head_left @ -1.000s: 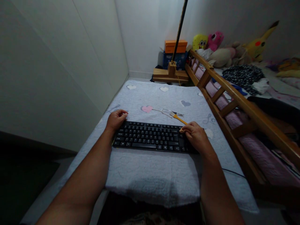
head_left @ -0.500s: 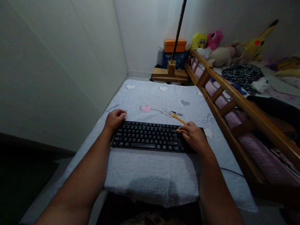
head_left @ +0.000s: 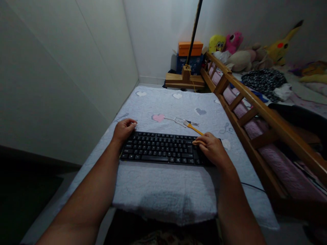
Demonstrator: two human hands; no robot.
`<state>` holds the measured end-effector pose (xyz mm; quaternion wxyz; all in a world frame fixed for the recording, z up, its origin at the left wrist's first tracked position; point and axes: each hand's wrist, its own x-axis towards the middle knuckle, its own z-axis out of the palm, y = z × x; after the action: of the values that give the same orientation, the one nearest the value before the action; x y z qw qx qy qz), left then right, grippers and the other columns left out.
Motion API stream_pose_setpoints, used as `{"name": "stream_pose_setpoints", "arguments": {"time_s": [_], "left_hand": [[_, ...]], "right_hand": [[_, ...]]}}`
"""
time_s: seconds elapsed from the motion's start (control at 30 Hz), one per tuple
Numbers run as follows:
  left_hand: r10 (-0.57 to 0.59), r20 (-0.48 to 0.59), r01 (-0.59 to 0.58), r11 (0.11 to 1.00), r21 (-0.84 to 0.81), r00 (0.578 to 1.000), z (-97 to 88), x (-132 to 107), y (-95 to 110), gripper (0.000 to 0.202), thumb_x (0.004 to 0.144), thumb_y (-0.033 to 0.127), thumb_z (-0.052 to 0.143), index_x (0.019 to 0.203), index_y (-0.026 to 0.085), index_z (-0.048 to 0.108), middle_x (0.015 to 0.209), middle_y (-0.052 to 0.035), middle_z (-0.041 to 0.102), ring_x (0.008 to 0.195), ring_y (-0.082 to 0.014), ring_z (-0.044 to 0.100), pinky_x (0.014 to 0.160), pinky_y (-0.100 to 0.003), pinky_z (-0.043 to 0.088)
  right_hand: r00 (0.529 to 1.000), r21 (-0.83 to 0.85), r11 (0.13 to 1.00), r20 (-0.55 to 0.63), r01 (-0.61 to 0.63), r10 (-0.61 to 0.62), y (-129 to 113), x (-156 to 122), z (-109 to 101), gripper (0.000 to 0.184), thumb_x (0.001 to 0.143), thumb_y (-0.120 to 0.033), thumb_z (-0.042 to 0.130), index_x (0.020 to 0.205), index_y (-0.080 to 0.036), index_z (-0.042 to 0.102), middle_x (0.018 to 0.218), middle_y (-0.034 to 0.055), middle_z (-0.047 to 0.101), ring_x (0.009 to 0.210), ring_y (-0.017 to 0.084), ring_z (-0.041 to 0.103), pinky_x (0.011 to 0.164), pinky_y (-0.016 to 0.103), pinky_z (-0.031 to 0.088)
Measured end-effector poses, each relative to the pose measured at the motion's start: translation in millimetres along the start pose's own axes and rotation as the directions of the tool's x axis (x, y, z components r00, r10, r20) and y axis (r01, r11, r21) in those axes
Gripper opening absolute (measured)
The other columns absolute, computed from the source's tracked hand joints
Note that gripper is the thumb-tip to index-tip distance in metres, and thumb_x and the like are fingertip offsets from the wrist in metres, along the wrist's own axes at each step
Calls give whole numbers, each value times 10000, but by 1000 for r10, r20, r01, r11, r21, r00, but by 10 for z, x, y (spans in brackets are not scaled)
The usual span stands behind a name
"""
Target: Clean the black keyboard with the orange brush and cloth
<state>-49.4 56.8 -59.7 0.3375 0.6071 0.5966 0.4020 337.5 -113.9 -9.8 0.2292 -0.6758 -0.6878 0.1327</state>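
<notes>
A black keyboard (head_left: 158, 147) lies across the cloth-covered table in front of me. My left hand (head_left: 124, 129) rests by its far left corner, fingers curled in towards the thumb; whether anything is between them is hidden. Over the keyboard's right end, my right hand (head_left: 211, 146) is closed on a small tan cloth (head_left: 196, 142), which touches the keys near the number pad. Just beyond that hand lies a brush with a yellow handle (head_left: 195, 129), its pale bristles pointing away to the left. Thin metal tools (head_left: 180, 120) lie beside the brush, too small to name.
A pale blue cover with hearts (head_left: 163, 183) spreads over the table. A wooden bed rail (head_left: 251, 105) runs along the right side, and a white panel (head_left: 76, 78) stands on the left. Behind the table are a wooden stand (head_left: 185, 80) and an orange box (head_left: 190, 48).
Almost nothing differs. Both hands keep their places at the keyboard, and the tan cloth is still in my right hand; the whole view has shifted very slightly.
</notes>
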Motion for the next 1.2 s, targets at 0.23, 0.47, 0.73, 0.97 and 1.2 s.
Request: {"name": "stream_pose_setpoints", "arguments": {"time_s": [0.23, 0.47, 0.73, 0.97, 1.2], "left_hand": [[-8, -1, 8, 1000, 12, 1000, 1, 22, -31, 267, 704, 446, 674, 815, 207, 719, 659, 8, 669, 635, -198, 636, 709, -338, 521], [-14, -11, 14, 1000, 1, 1000, 7, 14, -17, 255, 706, 427, 685, 821, 203, 729, 654, 4, 663, 636, -205, 645, 706, -343, 540], [-27, -14, 27, 999, 26, 1000, 5, 2, 26, 240, 713, 417, 681, 819, 207, 726, 635, 7, 658, 623, -203, 639, 679, -334, 528], [-26, -8, 27, 999, 21, 1000, 9, 6, 18, 241, 710, 422, 670, 822, 214, 722, 635, 12, 662, 618, -194, 626, 689, -332, 522], [5, -13, -5, 999, 44, 1000, 9, 25, -8, 268, 700, 440, 666, 822, 211, 732, 643, 11, 660, 624, -199, 643, 656, -322, 487]], "right_hand": [[990, 121, 990, 113, 71, -85, 75, -39, -78, 194, 873, -138, 657, 870, -232, 828, 926, 50, 735, 898, 197, 695, 854, 311, 526], [985, 118, 993, -168, -31, 50, 179, -4, -77, 230, 904, -231, 628, 965, -235, 849, 960, 70, 725, 897, 220, 682, 885, 352, 540], [998, 5, 999, -58, -34, 34, 207, 20, 22, 171, 961, -251, 681, 1007, -242, 845, 996, 81, 717, 929, 224, 694, 872, 345, 535], [997, -19, 1000, 70, -9, 10, 137, -66, -103, 167, 956, -181, 689, 920, -238, 842, 946, 64, 729, 913, 202, 695, 859, 313, 524], [991, 74, 997, 132, 11, -21, 150, -178, -237, 163, 932, -190, 700, 919, -255, 850, 947, 48, 756, 906, 197, 711, 839, 299, 528]]}}
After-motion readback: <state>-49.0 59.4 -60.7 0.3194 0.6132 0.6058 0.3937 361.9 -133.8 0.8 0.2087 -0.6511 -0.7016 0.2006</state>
